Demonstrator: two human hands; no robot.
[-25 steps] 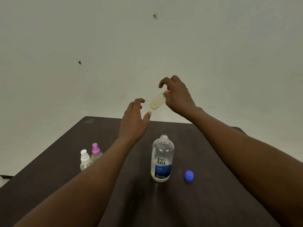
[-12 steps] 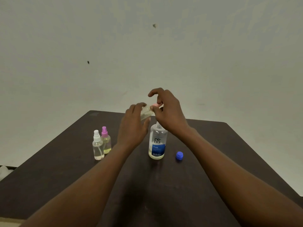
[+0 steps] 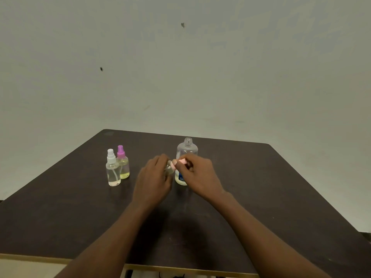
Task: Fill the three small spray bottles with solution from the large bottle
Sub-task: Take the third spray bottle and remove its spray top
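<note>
The small spray bottle (image 3: 169, 169) is held above the middle of the table, just in front of the large bottle, and is mostly hidden between the two hands. The left hand (image 3: 153, 178) curls its fingers round the clear body. The right hand (image 3: 199, 173) pinches the pink spray cap (image 3: 182, 161) at the bottle's top between thumb and fingertips. Whether the cap is seated fully on the neck cannot be told.

Directly behind the hands the large bottle (image 3: 187, 149) stands upright on the table with its threaded neck uncapped. A blue label and a little pale liquid show at its base, beside the right hand's knuckles.

To the left, well apart from the hands, two more small bottles stand upright and touching, or nearly so: the white-capped spray bottle (image 3: 113, 169) nearer the person, with clear liquid, and the purple-capped spray bottle (image 3: 123, 163) just behind it, with yellowish liquid.

All stand on a dark brown table (image 3: 261, 187) with a light front edge. Behind it is a pale wall (image 3: 220, 77) with a few small dark marks.
</note>
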